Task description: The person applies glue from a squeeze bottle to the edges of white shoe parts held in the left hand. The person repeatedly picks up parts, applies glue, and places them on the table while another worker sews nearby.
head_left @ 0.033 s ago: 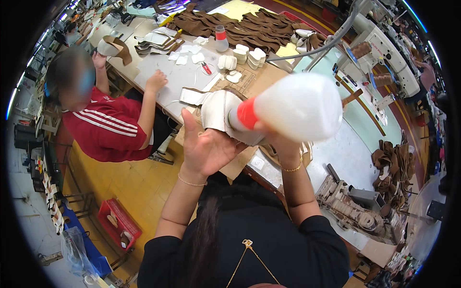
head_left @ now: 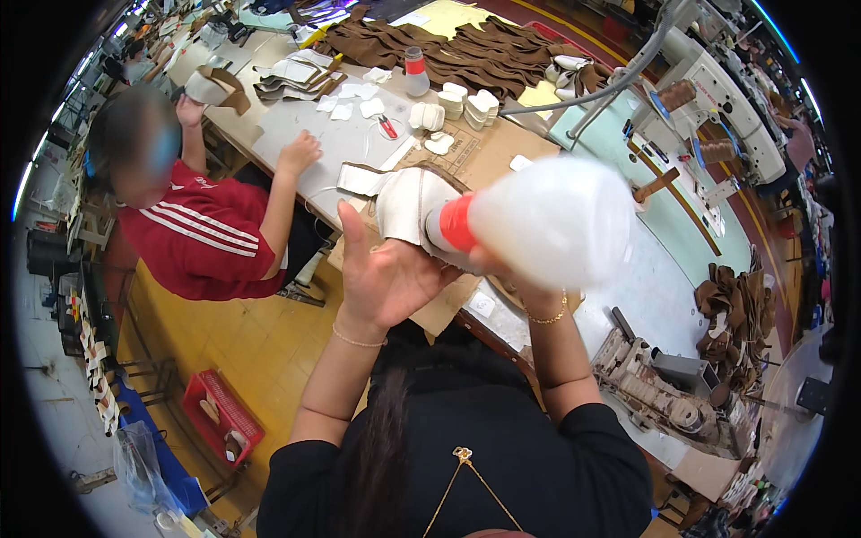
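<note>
My left hand (head_left: 387, 280) is palm up, thumb raised, under a stitched shoe upper (head_left: 409, 204) with its white lining showing; its fingers are partly hidden behind the piece. A flap of the upper points left over the table. My right hand (head_left: 518, 269) grips a translucent white squeeze bottle (head_left: 563, 220) by its neck, just at the red band. The bottle lies tilted, its narrow end against or very close to the lining, and blurred by motion. Whatever it contains looks pale.
A co-worker in a red shirt (head_left: 202, 229) holds a similar upper (head_left: 215, 90) at the left. Beyond my hands are stacks of white pads (head_left: 480, 108), red snips (head_left: 387, 126), a second bottle (head_left: 415, 76) and brown pieces (head_left: 466, 54). A sewing machine (head_left: 726, 99) stands at right.
The bottle's wide end has dipped slightly in my right hand. My left hand and the upper stay nearly in place. The co-worker's near hand has shifted a little to the right.
</note>
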Motion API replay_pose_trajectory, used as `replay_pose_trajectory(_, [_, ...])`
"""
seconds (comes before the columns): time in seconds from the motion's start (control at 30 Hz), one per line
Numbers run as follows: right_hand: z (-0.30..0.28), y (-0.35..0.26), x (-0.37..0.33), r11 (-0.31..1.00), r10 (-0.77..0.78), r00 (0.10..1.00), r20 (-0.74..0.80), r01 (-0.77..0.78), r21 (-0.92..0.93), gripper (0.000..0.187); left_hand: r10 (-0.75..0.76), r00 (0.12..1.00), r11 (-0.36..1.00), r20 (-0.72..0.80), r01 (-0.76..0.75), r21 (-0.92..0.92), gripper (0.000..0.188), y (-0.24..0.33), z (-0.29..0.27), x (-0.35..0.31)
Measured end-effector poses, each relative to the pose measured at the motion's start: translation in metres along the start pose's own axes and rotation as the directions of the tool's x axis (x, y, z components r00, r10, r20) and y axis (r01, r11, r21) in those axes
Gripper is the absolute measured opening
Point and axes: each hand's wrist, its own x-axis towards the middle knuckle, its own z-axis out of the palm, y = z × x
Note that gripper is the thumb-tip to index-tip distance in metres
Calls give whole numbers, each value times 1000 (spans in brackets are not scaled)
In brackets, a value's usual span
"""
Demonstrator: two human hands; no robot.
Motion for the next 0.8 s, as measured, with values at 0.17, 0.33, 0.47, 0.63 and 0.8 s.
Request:
replay_pose_trajectory(0.17, [-8,23,1,875,56,990,129,-111,471,54,3,990,1000,-141,-1,11,105,1,-4,2])
replay_pose_trajectory(0.33, [-1,25,-7,977,-15,1000,26,9,212,52,16,982,997,-190,0,81,111,5,1,5])
replay_pose_trajectory(0.47, [-6,33,-20,905,145,985,91,-169,390,65,11,986,997,-165,2,79,112,9,-10,2])
replay_pose_trajectory(0.63, [0,0,-4,811,212,977,14,-184,556,44,20,981,999,-193,-12,41,112,9,-8,3])
replay_pose_trajectory(0.8, [-16,-14,7,946,13,998,-53,5,323,32,40,983,997,-179,-26,78,112,9,-12,0])
